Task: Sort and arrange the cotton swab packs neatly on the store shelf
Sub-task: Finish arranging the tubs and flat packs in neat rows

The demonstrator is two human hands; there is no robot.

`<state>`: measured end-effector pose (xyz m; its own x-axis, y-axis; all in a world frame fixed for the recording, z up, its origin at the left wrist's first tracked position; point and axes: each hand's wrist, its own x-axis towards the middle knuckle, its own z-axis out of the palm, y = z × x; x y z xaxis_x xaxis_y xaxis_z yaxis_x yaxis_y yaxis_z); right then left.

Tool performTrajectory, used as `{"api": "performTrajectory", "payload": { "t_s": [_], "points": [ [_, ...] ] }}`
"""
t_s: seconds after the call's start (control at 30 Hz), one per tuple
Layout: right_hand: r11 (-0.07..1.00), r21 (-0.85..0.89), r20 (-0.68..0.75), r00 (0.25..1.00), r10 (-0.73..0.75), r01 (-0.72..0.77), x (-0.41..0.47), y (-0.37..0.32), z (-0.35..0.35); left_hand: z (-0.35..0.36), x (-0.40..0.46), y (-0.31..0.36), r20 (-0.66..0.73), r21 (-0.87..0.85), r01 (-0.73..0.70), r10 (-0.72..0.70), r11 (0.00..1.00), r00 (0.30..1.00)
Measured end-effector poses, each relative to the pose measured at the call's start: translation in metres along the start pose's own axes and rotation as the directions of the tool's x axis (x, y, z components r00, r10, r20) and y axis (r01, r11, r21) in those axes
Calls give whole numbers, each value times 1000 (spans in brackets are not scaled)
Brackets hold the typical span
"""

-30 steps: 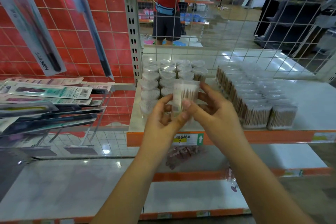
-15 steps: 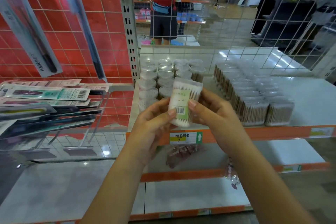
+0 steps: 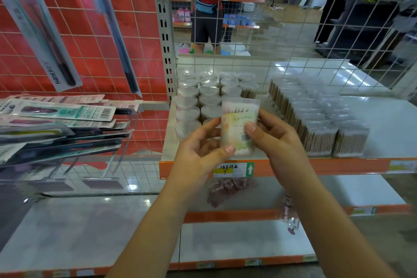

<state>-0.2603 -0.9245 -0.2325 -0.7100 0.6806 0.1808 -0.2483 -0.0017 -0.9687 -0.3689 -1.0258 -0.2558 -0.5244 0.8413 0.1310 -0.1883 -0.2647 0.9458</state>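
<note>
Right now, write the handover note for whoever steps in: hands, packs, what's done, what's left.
Left hand: grips the lower left side of the clear plastic tub of cotton swabs with a barcode label.
Right hand: grips its right side, thumb across the label.
The tub is upright, held in front of the orange-edged white shelf.
Done: round clear swab tubs stand in rows at the shelf's left; rectangular packs of wooden-stick swabs are lined up to the right.
Left: set the held tub in place, probably at the front of the round tubs.

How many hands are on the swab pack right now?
2. The left hand pinches the held swab pack at its lower left corner; the right hand grips its right side, thumb across the label.
</note>
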Motion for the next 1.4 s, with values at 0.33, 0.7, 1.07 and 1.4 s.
{"api": "performTrajectory", "payload": {
  "t_s": [0.33,0.7,1.07,1.4],
  "points": [
    [839,-537,-101,981,-165,86,-3,3,-1,12,-4,-16,-41,541,-262,336,799,941],
    [784,-620,-183,965,-190,36,-1,25,-28,-27,14,-24,19,834,-287,494,472,869],
    [809,-583,-192,980,-54,-70,24,86,-45,-51,22,-45,89,961,-193,438,199,895],
    [800,-600,-160,983,-90,-24,30,108,-42,-58,19,-54,106,964,-193,402,182,909]
  ]
}}
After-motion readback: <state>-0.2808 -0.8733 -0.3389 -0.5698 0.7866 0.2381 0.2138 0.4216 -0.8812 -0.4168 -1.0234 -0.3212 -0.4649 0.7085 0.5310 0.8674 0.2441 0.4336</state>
